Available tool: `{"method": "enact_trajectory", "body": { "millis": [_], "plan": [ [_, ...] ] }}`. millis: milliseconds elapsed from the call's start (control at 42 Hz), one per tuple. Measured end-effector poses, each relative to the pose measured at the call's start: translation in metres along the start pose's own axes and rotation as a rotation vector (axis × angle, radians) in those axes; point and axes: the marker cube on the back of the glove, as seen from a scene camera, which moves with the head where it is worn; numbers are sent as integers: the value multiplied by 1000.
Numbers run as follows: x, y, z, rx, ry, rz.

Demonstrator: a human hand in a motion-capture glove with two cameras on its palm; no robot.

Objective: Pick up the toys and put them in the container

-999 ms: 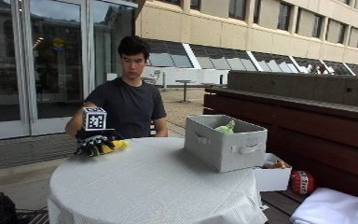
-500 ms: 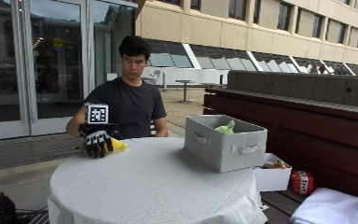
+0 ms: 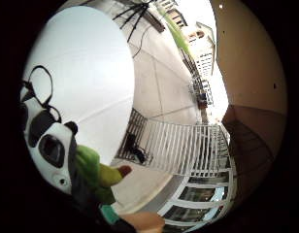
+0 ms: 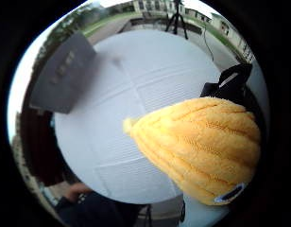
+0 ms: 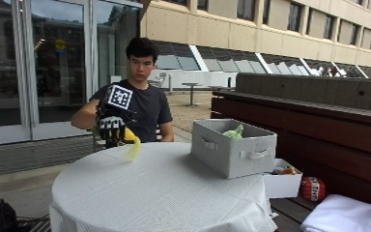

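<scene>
Fingers point(image 5: 111, 126) of your gloved right hand point(image 5: 113, 129) curl around a yellow plush toy point(image 5: 131, 144) above the worktop point(image 5: 153, 193), well apart from the grey container point(image 5: 234, 147).

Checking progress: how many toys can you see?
2: a yellow toy held in the gloved right hand above the table, a green toy in the container. Others may be hidden inside.

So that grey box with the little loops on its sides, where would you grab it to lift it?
Probably by the handles. The grey fabric box stands upright on the white table, with a handle on its near end and another on its long side. Coming from the end, fingers could hook under the near loop.
</scene>
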Motion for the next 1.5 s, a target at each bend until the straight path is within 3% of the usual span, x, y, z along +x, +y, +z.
{"method": "enact_trajectory", "body": {
  "millis": [71,167,262,404,523,666,785,999,1118,1237,1356,1499],
  "plan": [
    [1,4,0,-24,-43,30],
    [5,17,5,-94,-104,219],
    [30,22,9,-7,-125,99],
    [55,37,-13,-179,-162,166],
    [73,19,-11,35,-111,129],
    [86,23,-13,-49,-92,159],
    [101,21,-14,8,-97,106],
    [108,8,-15,81,-213,138],
    [106,12,-29,16,-277,132],
    [98,21,-72,-250,-304,151],
    [87,-24,-96,46,-251,139],
    [65,-53,-139,54,-224,145]
  ]
}}
